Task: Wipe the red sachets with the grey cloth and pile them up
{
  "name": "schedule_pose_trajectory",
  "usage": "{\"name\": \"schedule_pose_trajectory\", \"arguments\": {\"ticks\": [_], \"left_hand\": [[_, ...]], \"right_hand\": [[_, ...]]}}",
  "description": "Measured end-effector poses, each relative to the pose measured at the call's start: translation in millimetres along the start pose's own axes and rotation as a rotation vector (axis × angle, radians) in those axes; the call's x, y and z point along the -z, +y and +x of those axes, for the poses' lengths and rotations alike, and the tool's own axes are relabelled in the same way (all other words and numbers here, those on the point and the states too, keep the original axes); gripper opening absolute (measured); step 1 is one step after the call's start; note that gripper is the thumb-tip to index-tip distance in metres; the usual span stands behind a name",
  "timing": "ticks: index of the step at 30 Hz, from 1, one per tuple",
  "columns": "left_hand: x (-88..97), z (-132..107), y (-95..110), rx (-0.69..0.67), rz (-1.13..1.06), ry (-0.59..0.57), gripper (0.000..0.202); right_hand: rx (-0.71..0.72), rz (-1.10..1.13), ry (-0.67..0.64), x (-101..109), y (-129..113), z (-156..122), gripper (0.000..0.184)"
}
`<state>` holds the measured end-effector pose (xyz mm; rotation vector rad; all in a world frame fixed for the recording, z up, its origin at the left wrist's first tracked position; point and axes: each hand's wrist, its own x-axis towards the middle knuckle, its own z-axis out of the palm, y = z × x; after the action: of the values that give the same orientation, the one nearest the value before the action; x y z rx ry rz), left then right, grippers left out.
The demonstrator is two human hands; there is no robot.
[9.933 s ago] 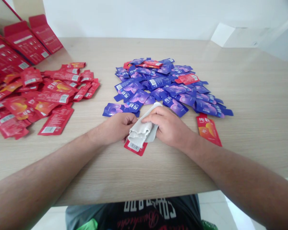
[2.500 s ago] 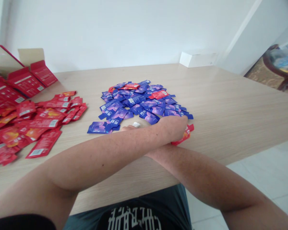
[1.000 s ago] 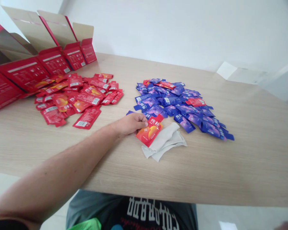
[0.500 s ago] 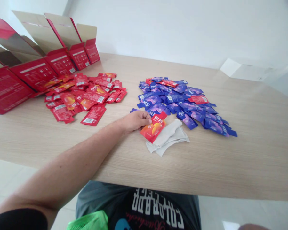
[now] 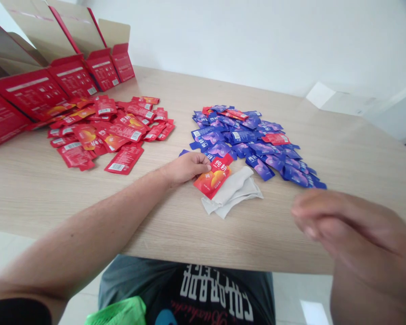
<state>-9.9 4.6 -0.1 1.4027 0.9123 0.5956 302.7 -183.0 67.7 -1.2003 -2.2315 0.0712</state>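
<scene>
Right hand [image 5: 341,230] now lifted off the desk, blurred, grip narrow and apparently empty; left hand [image 5: 184,168] rests with fingertips [image 5: 200,165] on red sachet [image 5: 211,179] beside grey cloth [image 5: 232,192], hold unclear.

Red sachet [image 5: 211,180]: large white Chinese characters, the first 纯, the second unclear; near the middle of the table.
Blue sachets [image 5: 219,150]: the same white characters, in the far pile.
Barcode [image 5: 117,167]: on a red sachet in the left pile; digits too small to read.
Red cartons [image 5: 72,80]: white label bars, small print unreadable.
Black T-shirt [image 5: 203,311]: white block letters and script, upside down, unreadable.
</scene>
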Motion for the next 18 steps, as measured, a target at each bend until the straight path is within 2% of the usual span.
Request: {"name": "schedule_pose_trajectory", "arguments": {"ticks": [3,5,6,8,11,14,18], "left_hand": [[-0.3,0.4,-0.4,0.006,-0.03,0.018,0.016],[-0.1,0.5,-0.6,0.011,-0.043,0.025,0.015],[0.1,0.6,-0.8,0.015,-0.05,0.026,0.015],[0.6,1.1,-1.0,0.024,-0.064,0.026,0.015],[1.2,1.9,-1.1,0.029,-0.065,0.034,0.015],[1.3,2.3,-0.3,0.032,-0.059,0.047,0.016],[-2.0,1.8,1.3,0.07,-0.048,0.051,0.013]], "right_hand": [[-0.112,0.036,-0.128,-27.5,22.8,54.6,0.021],[0.02,-0.022,-0.293,-48.9,34.0,73.0,0.044],[0.064,-0.06,-0.357,-59.7,37.6,77.3,0.054],[0.12,-0.13,-0.428,-79.5,41.5,80.0,0.061],[0.127,-0.193,-0.459,-98.5,44.1,80.4,0.048],[0.083,-0.227,-0.459,-96.4,48.1,80.7,0.033],[-0.03,-0.234,-0.378,-67.6,57.1,73.7,0.024]]}}
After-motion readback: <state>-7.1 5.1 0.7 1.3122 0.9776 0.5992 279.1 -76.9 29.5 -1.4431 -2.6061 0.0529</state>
